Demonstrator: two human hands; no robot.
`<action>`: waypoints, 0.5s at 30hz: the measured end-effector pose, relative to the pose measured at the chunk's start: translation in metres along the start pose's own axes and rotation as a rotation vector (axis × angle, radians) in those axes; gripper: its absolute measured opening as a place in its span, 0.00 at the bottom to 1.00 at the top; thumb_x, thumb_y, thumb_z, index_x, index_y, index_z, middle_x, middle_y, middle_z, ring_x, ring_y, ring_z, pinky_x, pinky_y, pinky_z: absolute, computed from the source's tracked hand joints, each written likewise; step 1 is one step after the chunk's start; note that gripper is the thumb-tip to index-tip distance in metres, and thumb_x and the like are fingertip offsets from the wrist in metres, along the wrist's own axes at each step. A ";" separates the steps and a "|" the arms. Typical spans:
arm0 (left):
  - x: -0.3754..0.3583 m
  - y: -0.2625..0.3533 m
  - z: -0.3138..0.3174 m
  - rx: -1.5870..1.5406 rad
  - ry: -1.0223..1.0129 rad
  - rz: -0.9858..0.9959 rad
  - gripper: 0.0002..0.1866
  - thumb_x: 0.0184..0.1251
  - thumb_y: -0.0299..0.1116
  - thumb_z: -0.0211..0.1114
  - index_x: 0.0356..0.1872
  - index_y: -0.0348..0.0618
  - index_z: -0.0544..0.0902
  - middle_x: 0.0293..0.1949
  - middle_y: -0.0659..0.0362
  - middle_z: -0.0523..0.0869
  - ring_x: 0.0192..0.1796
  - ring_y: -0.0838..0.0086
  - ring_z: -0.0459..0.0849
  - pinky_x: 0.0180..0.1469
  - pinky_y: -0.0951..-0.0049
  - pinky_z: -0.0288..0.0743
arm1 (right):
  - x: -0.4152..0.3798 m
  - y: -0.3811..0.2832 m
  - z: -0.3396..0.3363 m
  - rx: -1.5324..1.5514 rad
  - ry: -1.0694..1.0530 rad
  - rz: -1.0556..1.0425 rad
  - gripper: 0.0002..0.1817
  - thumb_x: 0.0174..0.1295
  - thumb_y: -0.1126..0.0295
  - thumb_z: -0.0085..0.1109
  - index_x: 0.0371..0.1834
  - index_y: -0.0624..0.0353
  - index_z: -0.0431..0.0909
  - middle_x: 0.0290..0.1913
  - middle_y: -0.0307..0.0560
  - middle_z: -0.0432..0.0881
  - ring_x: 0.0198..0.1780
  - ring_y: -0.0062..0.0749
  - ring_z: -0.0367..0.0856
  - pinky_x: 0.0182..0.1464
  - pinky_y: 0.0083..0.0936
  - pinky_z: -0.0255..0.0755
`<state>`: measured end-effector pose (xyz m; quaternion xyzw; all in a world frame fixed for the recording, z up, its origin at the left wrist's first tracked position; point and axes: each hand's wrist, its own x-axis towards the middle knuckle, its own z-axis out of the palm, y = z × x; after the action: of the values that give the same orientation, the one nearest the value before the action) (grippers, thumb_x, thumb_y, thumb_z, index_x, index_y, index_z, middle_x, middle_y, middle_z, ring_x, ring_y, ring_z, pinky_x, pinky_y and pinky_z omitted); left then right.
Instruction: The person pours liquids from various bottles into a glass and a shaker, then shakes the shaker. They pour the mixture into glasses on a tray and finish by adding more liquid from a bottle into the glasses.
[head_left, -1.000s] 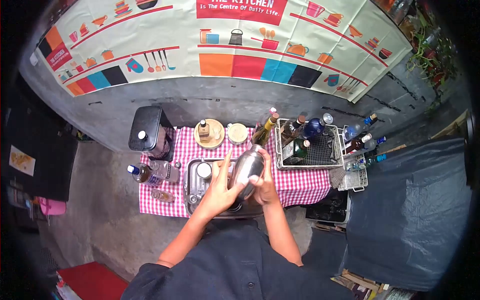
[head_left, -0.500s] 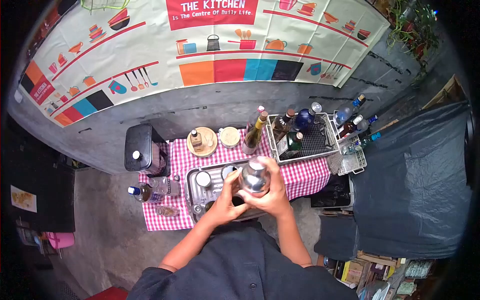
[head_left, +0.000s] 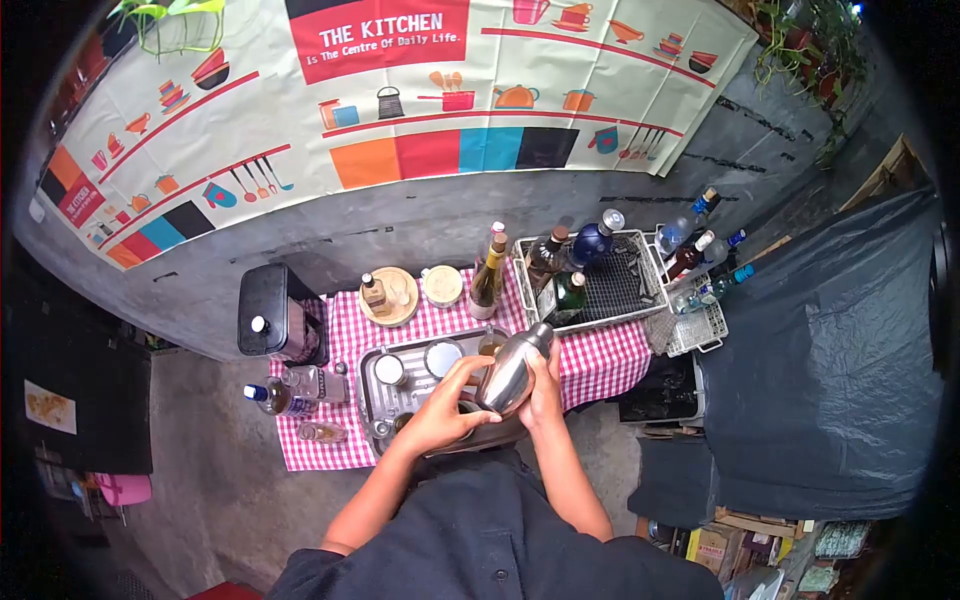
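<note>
A silver metal shaker [head_left: 508, 375] is held over the right part of a metal tray [head_left: 372, 400], its narrow capped end tilted up and to the right. My left hand [head_left: 442, 412] grips its lower left side. Around its right side and near the cap, my right hand [head_left: 542, 385] is closed. On the tray, left of the shaker, are a white-topped cup [head_left: 390, 370] and a round white-topped container [head_left: 443, 357]. A glass with amber contents [head_left: 491, 343] stands just behind the shaker. My hands partly hide the tray's front right.
Behind the tray are a wooden plate [head_left: 400, 308] with a small bottle, a cup [head_left: 441, 286] and a tall bottle [head_left: 487, 285]. A wire basket [head_left: 640, 306] of bottles is at right. Several bottles and a black dispenser [head_left: 265, 310] are at left.
The shaker has turned from having its top toward the camera to lying tilted, cap up and right. Both hands have shifted with it. The whole view has moved slightly.
</note>
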<state>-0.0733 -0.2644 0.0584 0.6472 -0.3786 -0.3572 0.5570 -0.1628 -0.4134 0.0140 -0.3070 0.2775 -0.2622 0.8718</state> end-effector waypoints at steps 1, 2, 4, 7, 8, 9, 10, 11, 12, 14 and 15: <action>0.002 -0.002 0.002 0.028 -0.001 0.047 0.45 0.45 0.27 0.79 0.68 0.45 0.66 0.66 0.52 0.70 0.66 0.59 0.73 0.64 0.64 0.71 | -0.004 -0.011 0.005 -0.118 -0.095 -0.137 0.37 0.58 0.58 0.66 0.69 0.51 0.57 0.54 0.47 0.73 0.55 0.36 0.77 0.53 0.34 0.78; 0.002 -0.005 0.005 0.034 -0.005 0.047 0.45 0.45 0.27 0.79 0.68 0.45 0.66 0.66 0.52 0.70 0.66 0.59 0.73 0.64 0.64 0.71 | -0.004 -0.019 0.005 -0.236 -0.188 -0.277 0.44 0.54 0.58 0.68 0.72 0.52 0.54 0.56 0.48 0.71 0.56 0.36 0.76 0.57 0.34 0.76; -0.001 -0.014 0.014 0.050 0.031 0.142 0.45 0.46 0.24 0.77 0.68 0.44 0.65 0.67 0.52 0.70 0.67 0.59 0.73 0.65 0.64 0.71 | -0.002 -0.041 -0.002 -0.524 -0.354 -0.436 0.55 0.46 0.61 0.75 0.75 0.58 0.48 0.65 0.53 0.64 0.65 0.39 0.68 0.69 0.37 0.64; 0.002 -0.019 0.025 0.272 0.111 0.270 0.45 0.45 0.24 0.76 0.69 0.41 0.63 0.66 0.48 0.70 0.67 0.55 0.73 0.65 0.61 0.71 | -0.027 -0.070 0.007 -0.775 -0.492 -0.558 0.57 0.41 0.64 0.82 0.73 0.58 0.51 0.67 0.57 0.62 0.70 0.45 0.65 0.71 0.39 0.62; 0.006 -0.017 0.029 0.389 0.163 0.314 0.45 0.45 0.25 0.76 0.69 0.41 0.63 0.65 0.46 0.70 0.67 0.54 0.73 0.66 0.60 0.71 | -0.031 -0.070 0.002 -0.838 -0.558 -0.612 0.55 0.43 0.64 0.82 0.72 0.57 0.52 0.66 0.58 0.64 0.68 0.48 0.67 0.70 0.41 0.63; 0.010 -0.018 0.033 0.413 0.194 0.365 0.45 0.44 0.25 0.76 0.68 0.40 0.64 0.64 0.44 0.71 0.66 0.51 0.73 0.65 0.59 0.71 | -0.031 -0.076 0.006 -0.931 -0.619 -0.785 0.55 0.42 0.66 0.82 0.71 0.57 0.52 0.64 0.59 0.66 0.65 0.46 0.69 0.67 0.40 0.65; 0.014 -0.017 0.036 0.415 0.196 0.360 0.45 0.44 0.25 0.76 0.68 0.40 0.64 0.64 0.44 0.71 0.66 0.51 0.73 0.65 0.59 0.71 | -0.031 -0.081 0.009 -1.021 -0.678 -0.958 0.55 0.41 0.68 0.82 0.71 0.56 0.52 0.63 0.60 0.68 0.63 0.43 0.72 0.64 0.39 0.68; 0.017 -0.015 0.038 0.410 0.171 0.353 0.45 0.44 0.26 0.76 0.68 0.40 0.65 0.64 0.45 0.71 0.66 0.51 0.73 0.65 0.59 0.71 | -0.030 -0.082 0.009 -1.002 -0.696 -0.980 0.55 0.42 0.67 0.81 0.71 0.54 0.51 0.61 0.59 0.69 0.62 0.43 0.72 0.63 0.39 0.69; 0.019 -0.014 0.040 0.405 0.148 0.346 0.45 0.44 0.26 0.77 0.68 0.40 0.65 0.63 0.45 0.72 0.66 0.51 0.73 0.65 0.59 0.71 | -0.029 -0.079 0.004 -0.998 -0.699 -0.975 0.55 0.42 0.67 0.81 0.71 0.54 0.51 0.61 0.59 0.69 0.62 0.43 0.72 0.63 0.39 0.69; 0.021 -0.018 0.044 0.444 0.147 0.327 0.43 0.45 0.28 0.77 0.67 0.39 0.66 0.62 0.45 0.73 0.64 0.51 0.74 0.63 0.59 0.71 | -0.020 -0.067 -0.012 -0.728 -0.487 -0.670 0.52 0.46 0.68 0.78 0.72 0.51 0.50 0.61 0.57 0.70 0.61 0.42 0.73 0.62 0.38 0.70; 0.021 -0.017 0.046 0.386 0.139 0.248 0.43 0.46 0.30 0.78 0.67 0.40 0.67 0.62 0.45 0.73 0.63 0.51 0.75 0.63 0.59 0.71 | -0.008 -0.061 -0.019 -0.551 -0.386 -0.559 0.50 0.49 0.67 0.74 0.72 0.51 0.49 0.60 0.54 0.70 0.59 0.39 0.74 0.60 0.36 0.73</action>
<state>-0.1023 -0.3022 0.0349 0.7133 -0.4769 -0.1618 0.4874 -0.1979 -0.4568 0.0459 -0.6346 0.0753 -0.3423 0.6888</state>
